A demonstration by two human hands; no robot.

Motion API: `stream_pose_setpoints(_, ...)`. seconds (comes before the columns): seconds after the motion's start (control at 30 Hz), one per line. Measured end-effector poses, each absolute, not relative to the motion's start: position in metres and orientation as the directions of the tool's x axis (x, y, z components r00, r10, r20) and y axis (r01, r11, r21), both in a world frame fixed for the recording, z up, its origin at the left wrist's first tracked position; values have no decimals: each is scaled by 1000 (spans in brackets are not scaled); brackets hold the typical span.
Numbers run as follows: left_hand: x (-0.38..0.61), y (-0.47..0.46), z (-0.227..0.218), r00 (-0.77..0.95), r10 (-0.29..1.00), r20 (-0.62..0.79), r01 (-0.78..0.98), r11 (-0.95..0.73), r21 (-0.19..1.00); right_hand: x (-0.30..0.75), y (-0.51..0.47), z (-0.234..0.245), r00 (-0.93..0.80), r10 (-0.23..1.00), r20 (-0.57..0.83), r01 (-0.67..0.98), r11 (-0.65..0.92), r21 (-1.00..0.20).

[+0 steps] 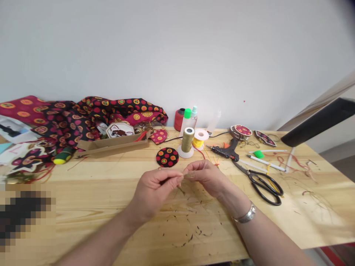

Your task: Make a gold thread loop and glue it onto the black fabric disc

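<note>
Over the middle of the table, my left hand (154, 194) and my right hand (208, 179) meet at the fingertips, both closed in a pinch. Between them is a thin olive cord (181, 191), with a short end hanging below my left fingertips; my fingers hide most of it. Just beyond the hands lies a round black fabric piece with red and orange dots (167, 157). An olive thread spool (188, 140) stands upright behind them, beside a white spool of yellow cord (198, 143). A silver bracelet circles my right wrist.
Black-handled scissors (266, 187) and a black glue gun (229, 150) lie to the right, near a white pen (267, 162). Patterned fabric (91, 111) and an open cardboard box (116, 147) are at the left. Dark scraps litter the wooden table (111, 184).
</note>
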State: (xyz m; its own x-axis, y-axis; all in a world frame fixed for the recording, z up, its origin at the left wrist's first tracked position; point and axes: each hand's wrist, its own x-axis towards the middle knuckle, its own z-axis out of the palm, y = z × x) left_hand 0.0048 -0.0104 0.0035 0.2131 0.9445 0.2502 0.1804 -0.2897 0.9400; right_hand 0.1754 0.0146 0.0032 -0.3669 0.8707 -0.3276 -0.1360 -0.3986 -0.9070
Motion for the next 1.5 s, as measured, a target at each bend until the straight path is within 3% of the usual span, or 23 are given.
stream_pose_setpoints(0.1,5,-14,1,339,778,529,310,-624,718,182,17,8,-361,877,-315,-88,-369,-925)
stream_pose_setpoints(0.17,5,-14,-2,396,679,618,361,-734,575,184,18,10,-358,892,-278,-51,-316,-947)
stream_pose_setpoints(0.33,2,-12,-7,444,576,686,455,-805,381,183,16,13,-293,940,-178,118,-149,-982)
stream_pose_setpoints(0.47,1,-15,-7,448,570,689,518,-793,319,181,14,16,-241,971,5,272,73,-959)
stream_pose_setpoints(0.67,2,-18,-3,462,656,596,575,-734,362,182,14,17,-234,962,142,369,223,-902)
stream_pose_setpoints(1.0,3,-16,-5,400,750,527,537,-658,528,183,12,17,-296,941,166,307,258,-916)
stream_pose_setpoints(1.27,6,-15,-3,252,938,237,400,-324,858,182,10,18,-335,912,238,292,341,-894)
stream_pose_setpoints(1.5,6,-10,5,217,975,-52,280,-11,960,182,10,15,-352,874,337,323,451,-832)
